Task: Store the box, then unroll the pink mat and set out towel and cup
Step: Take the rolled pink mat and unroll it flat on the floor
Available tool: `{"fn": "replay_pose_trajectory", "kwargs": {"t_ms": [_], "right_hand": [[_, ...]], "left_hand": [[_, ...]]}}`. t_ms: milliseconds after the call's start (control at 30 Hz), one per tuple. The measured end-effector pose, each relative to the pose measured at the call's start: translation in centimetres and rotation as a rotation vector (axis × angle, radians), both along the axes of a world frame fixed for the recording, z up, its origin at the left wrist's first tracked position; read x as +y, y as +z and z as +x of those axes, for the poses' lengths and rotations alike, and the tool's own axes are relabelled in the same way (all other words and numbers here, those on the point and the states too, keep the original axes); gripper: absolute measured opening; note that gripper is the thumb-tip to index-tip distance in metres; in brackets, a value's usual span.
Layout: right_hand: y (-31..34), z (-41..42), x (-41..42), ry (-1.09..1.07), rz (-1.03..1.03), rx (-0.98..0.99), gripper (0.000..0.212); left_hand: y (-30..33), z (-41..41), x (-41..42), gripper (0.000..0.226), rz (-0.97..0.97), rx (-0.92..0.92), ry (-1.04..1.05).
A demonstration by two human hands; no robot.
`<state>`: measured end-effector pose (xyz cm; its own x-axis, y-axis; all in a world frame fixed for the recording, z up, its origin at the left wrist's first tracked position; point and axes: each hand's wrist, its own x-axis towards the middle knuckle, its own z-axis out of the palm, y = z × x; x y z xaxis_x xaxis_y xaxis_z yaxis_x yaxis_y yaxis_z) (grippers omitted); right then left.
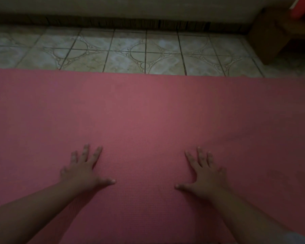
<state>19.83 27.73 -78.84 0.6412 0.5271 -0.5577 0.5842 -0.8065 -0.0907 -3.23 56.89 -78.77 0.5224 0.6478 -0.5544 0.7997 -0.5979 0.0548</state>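
Both palms down, left hand (81, 170) and right hand (205, 173), fingers spread, grasping nothing, pressed flat on pink mat (148, 111), probably to smooth it against tiled floor (127, 50).

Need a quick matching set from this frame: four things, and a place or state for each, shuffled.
Things:
1. left hand
2. pink mat
3. tiled floor
4. brown box

Places or states:
A. far right, by the wall
B. unrolled flat, filling the near view
C. palm down on the mat, fingers spread
D. bare strip between mat and wall

Pairs: 1-C, 2-B, 3-D, 4-A
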Motion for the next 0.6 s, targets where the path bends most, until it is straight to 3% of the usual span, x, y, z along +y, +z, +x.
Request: {"fn": "replay_pose_trajectory", "kwargs": {"t_ms": [600], "right_hand": [[-0.5,1.4,0.0,-0.011,0.026,0.006,0.114]], "left_hand": [[-0.5,0.6,0.1,0.125,0.004,0.026,-0.028]]}}
